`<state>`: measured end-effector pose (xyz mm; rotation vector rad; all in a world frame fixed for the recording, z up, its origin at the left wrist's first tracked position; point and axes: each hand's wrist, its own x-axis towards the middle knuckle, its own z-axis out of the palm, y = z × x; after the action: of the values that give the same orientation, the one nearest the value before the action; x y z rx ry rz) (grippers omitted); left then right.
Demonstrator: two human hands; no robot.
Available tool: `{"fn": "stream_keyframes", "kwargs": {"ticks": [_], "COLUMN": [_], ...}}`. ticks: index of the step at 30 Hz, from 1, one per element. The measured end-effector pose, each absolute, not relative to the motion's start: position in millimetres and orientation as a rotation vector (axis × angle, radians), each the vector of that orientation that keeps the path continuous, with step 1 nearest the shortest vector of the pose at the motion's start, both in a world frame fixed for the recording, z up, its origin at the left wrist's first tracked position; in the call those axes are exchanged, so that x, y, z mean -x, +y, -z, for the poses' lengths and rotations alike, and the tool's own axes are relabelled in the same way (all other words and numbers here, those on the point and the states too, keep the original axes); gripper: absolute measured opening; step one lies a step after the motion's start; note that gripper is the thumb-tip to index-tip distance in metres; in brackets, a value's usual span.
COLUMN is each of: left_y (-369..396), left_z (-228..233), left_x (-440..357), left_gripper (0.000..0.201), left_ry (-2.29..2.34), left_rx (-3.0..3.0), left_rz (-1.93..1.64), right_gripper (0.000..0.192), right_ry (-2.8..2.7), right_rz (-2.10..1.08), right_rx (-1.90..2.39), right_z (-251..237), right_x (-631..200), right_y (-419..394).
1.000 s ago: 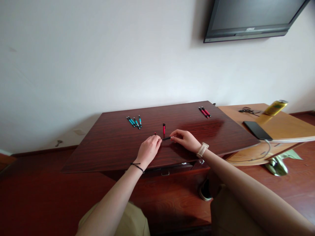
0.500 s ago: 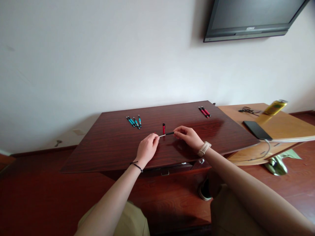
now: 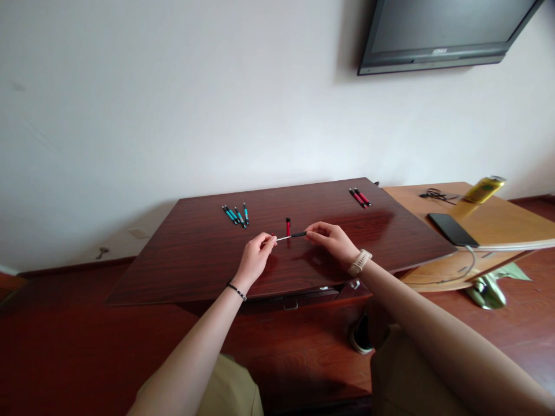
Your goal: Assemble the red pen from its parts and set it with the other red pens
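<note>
Over the middle of the dark table, my right hand (image 3: 332,240) is closed on the outer end of a black pen grip (image 3: 299,234). A thin pale pen refill (image 3: 283,238) sticks out of its left end. My left hand (image 3: 256,257) pinches the refill's other end between thumb and fingertips. Just behind the refill is a red pen barrel (image 3: 288,226) with a black clip end; it looks upright. Several teal-and-black pens (image 3: 236,215) lie at the left, while red-and-black pens (image 3: 360,197) lie at the back right.
The dark wooden table (image 3: 173,260) stands against a white wall. On a lighter cabinet (image 3: 511,222) to the right are a phone (image 3: 453,229) with a cable, a black cord (image 3: 437,196) and a yellow can (image 3: 485,189). A television (image 3: 442,34) hangs above.
My left hand has moved slightly left, and a little more of the pale refill shows between it and the black grip. My right hand has hardly moved.
</note>
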<state>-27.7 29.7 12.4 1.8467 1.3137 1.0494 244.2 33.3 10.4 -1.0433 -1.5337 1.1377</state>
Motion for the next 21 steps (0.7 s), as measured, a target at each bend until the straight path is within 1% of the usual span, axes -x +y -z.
{"fn": "stream_keyframes", "kwargs": {"ticks": [8,13,21], "left_y": [29.9,29.5,29.6], "left_z": [-8.4,-9.5,-6.2], "left_x": [28.3,28.3,27.2], "left_gripper": [0.031,0.028,0.033], "left_ry": [1.173,1.161,1.163], "left_rx": [-1.892,-1.861,-1.807], "left_rz": [-1.031,-1.056,-1.047], "right_gripper": [0.036,0.038,0.041], "right_ry": [-1.657,-1.647,-1.552], "right_rz": [-1.125,-1.161,-1.209], "right_rx": [1.024,1.031,1.000], "right_z": [-9.0,-7.4,-10.2], "right_x": [-228.5,-225.4,-224.5], "right_y": [25.8,24.0,25.6]}}
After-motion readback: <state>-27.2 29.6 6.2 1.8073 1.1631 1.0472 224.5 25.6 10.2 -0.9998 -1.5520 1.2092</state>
